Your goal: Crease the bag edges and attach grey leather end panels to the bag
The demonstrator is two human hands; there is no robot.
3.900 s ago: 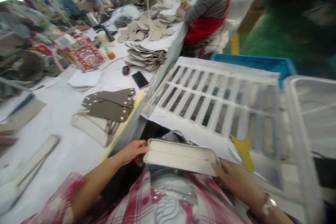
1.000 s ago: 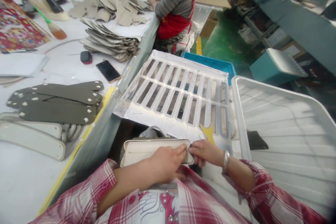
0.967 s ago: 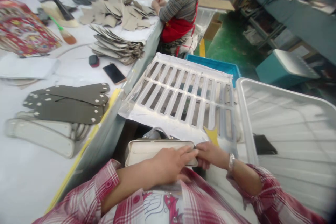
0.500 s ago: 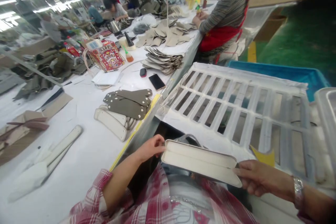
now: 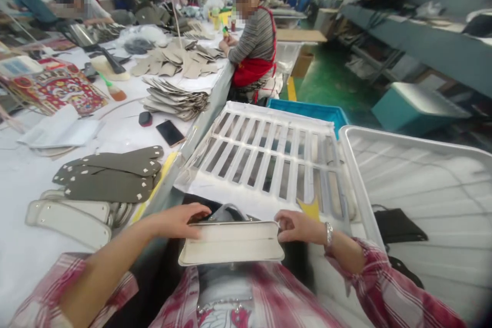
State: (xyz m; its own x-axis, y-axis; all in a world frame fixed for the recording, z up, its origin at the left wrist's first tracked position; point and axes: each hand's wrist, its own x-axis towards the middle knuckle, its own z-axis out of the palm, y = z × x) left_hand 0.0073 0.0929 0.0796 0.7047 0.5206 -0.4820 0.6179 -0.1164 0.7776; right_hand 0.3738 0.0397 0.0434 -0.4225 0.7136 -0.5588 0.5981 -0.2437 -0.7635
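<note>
I hold a long cream-white folded bag panel (image 5: 231,244) flat in front of my lap. My left hand (image 5: 179,219) grips its left end, fingers curled over the top edge. My right hand (image 5: 296,226) pinches its right end; a silver watch sits on that wrist. A metal handle ring shows just behind the panel. On the table to my left lie olive-grey panels with white tabs (image 5: 111,174) stacked over more cream panels (image 5: 69,217).
A white slatted rack (image 5: 265,156) stands ahead, a white tray (image 5: 418,184) to the right holding a black piece (image 5: 400,225). A phone (image 5: 170,133), stacked beige pieces (image 5: 175,100) and a brush lie on the table. A person in a red apron (image 5: 251,48) works farther along.
The panel has come level and closer to my lap. My left hand slid from the right end back to the left end; my right hand stays at the right end. The view swung right.
</note>
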